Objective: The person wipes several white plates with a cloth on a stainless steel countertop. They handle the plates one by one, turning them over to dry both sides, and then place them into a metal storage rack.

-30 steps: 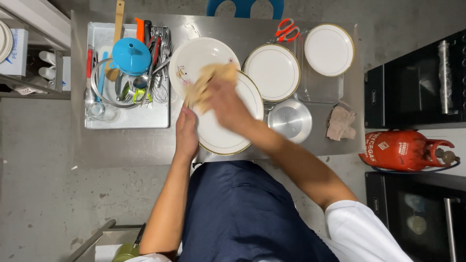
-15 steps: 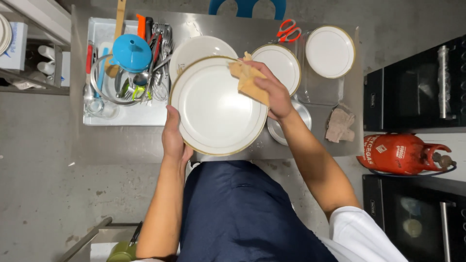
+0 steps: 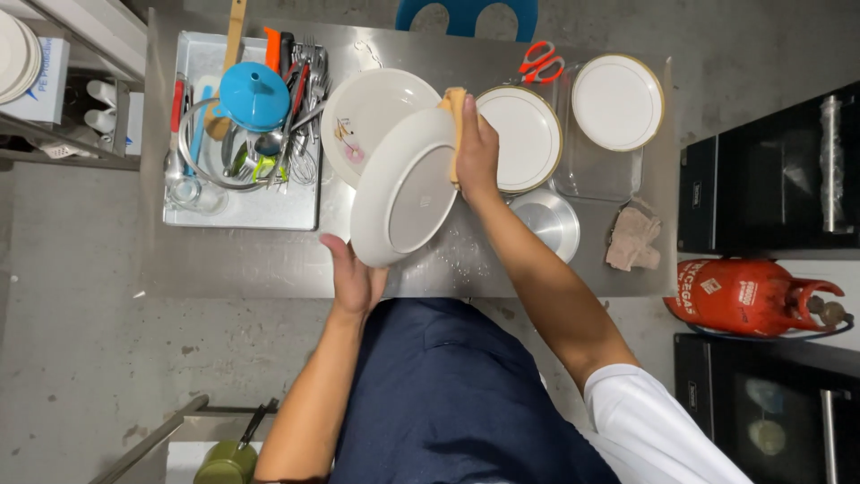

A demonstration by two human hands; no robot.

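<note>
My left hand (image 3: 356,280) grips the near rim of a white plate (image 3: 403,193), held tilted with its underside toward me above the steel counter (image 3: 269,260). My right hand (image 3: 476,152) presses a tan cloth (image 3: 456,116) against the plate's far edge. Another white plate with a small pattern (image 3: 363,112) lies flat on the counter just behind the held one.
A tray (image 3: 242,211) at the left holds utensils, a blue funnel (image 3: 254,95) and a wire whisk. Two gold-rimmed plates (image 3: 527,134) (image 3: 616,100), red scissors (image 3: 541,63), a metal bowl (image 3: 548,222) and a rag (image 3: 632,238) are on the right. A red gas cylinder (image 3: 748,296) lies beside the counter.
The plate has been turned from face-up to tilted with its underside showing. My right hand and cloth moved from the plate's upper right to its far rim; my left hand shifted to the near rim.
</note>
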